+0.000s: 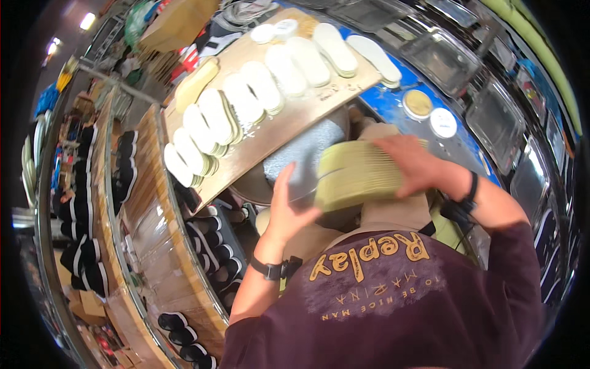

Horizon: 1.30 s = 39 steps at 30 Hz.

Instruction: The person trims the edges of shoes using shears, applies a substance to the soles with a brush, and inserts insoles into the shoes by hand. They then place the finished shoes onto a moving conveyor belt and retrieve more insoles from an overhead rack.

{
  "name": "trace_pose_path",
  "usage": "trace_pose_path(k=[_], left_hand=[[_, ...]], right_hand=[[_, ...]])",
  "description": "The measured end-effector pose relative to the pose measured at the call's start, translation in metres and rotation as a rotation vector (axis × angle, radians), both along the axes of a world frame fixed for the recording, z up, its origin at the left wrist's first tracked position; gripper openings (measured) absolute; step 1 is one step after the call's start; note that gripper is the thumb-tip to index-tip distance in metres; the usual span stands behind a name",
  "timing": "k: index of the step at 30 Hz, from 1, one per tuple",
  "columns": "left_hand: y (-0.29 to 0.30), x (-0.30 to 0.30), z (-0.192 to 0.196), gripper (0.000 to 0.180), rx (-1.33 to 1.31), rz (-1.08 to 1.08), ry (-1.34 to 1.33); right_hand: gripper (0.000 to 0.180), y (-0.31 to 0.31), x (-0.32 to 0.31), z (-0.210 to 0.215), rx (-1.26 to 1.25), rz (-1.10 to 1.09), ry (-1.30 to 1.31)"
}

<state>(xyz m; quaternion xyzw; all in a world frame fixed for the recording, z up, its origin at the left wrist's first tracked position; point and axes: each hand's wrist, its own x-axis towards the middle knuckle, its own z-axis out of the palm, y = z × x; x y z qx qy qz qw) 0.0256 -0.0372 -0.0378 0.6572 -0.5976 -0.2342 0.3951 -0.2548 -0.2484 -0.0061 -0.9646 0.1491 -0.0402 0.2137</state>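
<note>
A thick stack of pale yellow-green shoe insoles (356,175) is held above my lap, its layered edges facing up. My right hand (418,163) grips the right end of this stack. At its left end, my left hand (284,215) is spread, thumb and fingers apart; its thumb tip comes close to the stack, and I cannot tell whether it touches. Past my hands, several piles of white insoles (265,86) lie in a slanting row on a wooden board (289,132). Beneath the board's near edge is a grey-blue rounded surface (307,147), partly hidden.
On a blue surface (393,114) at the right stand two round lids or tubs (418,104). Metal-framed trays (439,55) line the right side. Racks at the left carry black shoes with white soles (86,264); a wooden shelf panel (163,227) stands nearer. A cardboard box (178,24) sits at the back.
</note>
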Motion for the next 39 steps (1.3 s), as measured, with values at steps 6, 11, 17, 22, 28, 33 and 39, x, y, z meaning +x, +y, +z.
trace_pose_path(k=[6, 11, 17, 22, 28, 33, 39], left_hand=[[0.030, 0.010, 0.019, 0.121, 0.376, 0.110, -0.641], [0.032, 0.038, -0.018, 0.113, 0.319, 0.290, -0.603], [0.024, 0.034, -0.033, 0.113, 0.363, 0.407, -0.610], [0.020, 0.033, -0.039, 0.115, 0.329, 0.415, -0.625], [0.028, 0.034, -0.033, 0.103, 0.399, 0.387, -0.657], [0.052, 0.037, -0.006, 0.114, 0.411, 0.315, -0.534], [0.081, 0.035, 0.020, 0.111, 0.346, 0.162, -0.522]], right_hand=[[0.121, 0.043, 0.183, -0.028, -0.034, 0.423, 0.021], [0.120, 0.049, 0.237, -0.072, -0.096, 0.576, -0.085], [0.040, 0.053, 0.237, -0.083, 0.037, 0.056, -0.037], [0.024, 0.088, 0.234, -0.126, -0.047, 0.049, -0.183], [0.023, 0.085, 0.244, -0.128, 0.046, 0.126, -0.004], [0.023, 0.043, 0.178, -0.066, 0.607, 0.024, -0.112], [0.010, -0.099, 0.114, -0.052, 0.047, -0.229, -0.163]])
